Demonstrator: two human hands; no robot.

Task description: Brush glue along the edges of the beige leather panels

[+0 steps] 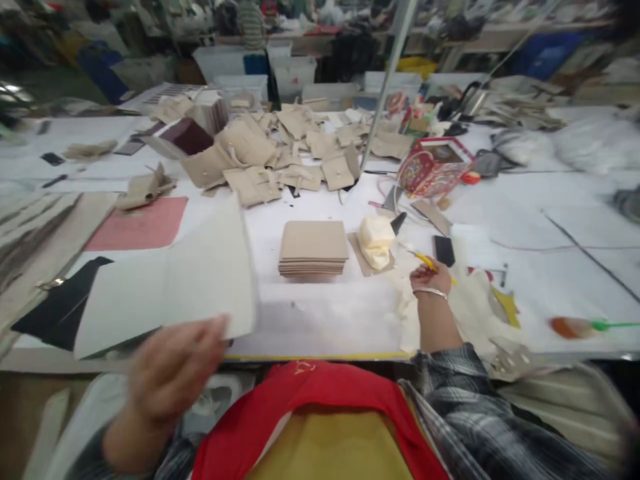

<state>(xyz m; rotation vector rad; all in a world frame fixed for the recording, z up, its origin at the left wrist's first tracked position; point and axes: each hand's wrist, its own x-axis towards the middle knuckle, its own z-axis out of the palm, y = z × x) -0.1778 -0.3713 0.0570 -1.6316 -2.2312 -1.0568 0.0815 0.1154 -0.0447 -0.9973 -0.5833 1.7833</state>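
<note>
My left hand (173, 370) is low at the table's near edge, blurred, its fingers pinching the corner of a large cream sheet (170, 280) that is lifted off the white table (320, 313). My right hand (430, 273) rests on the table to the right, closed around a yellow-handled tool (425, 260), with a silver bangle on the wrist. Between the hands sits a neat stack of beige squares (313, 248). Beside the stack lies a pale yellow lump (376, 241) on a brown card.
A heap of beige pouches (280, 157) covers the table's far middle. A pink sheet (140, 223) and a black sheet (60, 303) lie at the left. A red patterned box (434, 167) stands at the right behind a slanting metal pole (387, 83). An orange and green brush (585, 327) lies far right.
</note>
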